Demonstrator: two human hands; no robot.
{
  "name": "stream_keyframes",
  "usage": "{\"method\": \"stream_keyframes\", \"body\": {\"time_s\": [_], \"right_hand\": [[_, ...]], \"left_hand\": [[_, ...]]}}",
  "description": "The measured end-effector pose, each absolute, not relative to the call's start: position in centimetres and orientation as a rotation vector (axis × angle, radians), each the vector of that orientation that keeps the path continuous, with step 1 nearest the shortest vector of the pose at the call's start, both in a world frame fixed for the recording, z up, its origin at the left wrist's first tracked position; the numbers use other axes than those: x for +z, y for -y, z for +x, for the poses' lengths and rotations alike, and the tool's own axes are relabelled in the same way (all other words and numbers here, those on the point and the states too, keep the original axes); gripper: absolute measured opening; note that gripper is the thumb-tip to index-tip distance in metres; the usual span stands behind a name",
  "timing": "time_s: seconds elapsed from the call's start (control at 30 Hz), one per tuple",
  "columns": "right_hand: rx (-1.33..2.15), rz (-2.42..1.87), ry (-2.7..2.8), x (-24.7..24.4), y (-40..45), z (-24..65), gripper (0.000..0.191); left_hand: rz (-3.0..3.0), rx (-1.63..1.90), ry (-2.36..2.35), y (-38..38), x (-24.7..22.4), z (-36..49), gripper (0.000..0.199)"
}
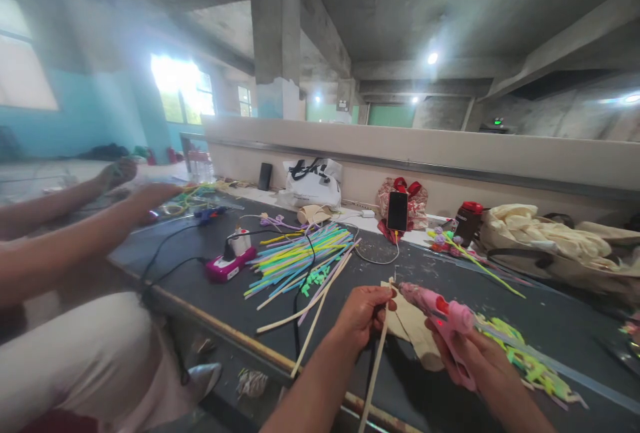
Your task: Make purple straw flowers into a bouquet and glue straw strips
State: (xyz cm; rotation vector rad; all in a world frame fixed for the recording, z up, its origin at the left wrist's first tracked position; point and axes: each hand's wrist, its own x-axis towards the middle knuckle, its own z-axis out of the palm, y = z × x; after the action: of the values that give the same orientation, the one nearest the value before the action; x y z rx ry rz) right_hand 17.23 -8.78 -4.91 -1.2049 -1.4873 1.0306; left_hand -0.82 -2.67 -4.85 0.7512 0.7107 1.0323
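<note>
My left hand (364, 316) pinches a long cream strip (377, 363) near its upper end; the rest of it hangs past the table's front edge. In my right hand (467, 353) is a pink hot glue gun (440, 306), its nozzle pointing left, close to the strip's top and my left fingertips. A clear glue stick juts out from the gun's back. Under both hands lies a beige cloth piece (407, 326). Green and yellow finished pieces (533, 359) lie on the table right of my right hand.
Colored strips (300, 256) lie piled left of my hands, with a purple power strip (230, 265) and black cables beside them. A phone (397, 211), a dark bottle (469, 223) and bags line the back. A co-worker's arms (75, 233) reach in at left.
</note>
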Motion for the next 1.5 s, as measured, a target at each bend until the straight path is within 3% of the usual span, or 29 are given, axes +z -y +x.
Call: {"method": "stream_keyframes", "body": {"time_s": [1.5], "right_hand": [[1.071,-1.167,1.522,-4.44,8.84,17.51,0.049]], "left_hand": [[0.74,0.999,-0.676,2.66,-4.98,-0.85,0.021]]}}
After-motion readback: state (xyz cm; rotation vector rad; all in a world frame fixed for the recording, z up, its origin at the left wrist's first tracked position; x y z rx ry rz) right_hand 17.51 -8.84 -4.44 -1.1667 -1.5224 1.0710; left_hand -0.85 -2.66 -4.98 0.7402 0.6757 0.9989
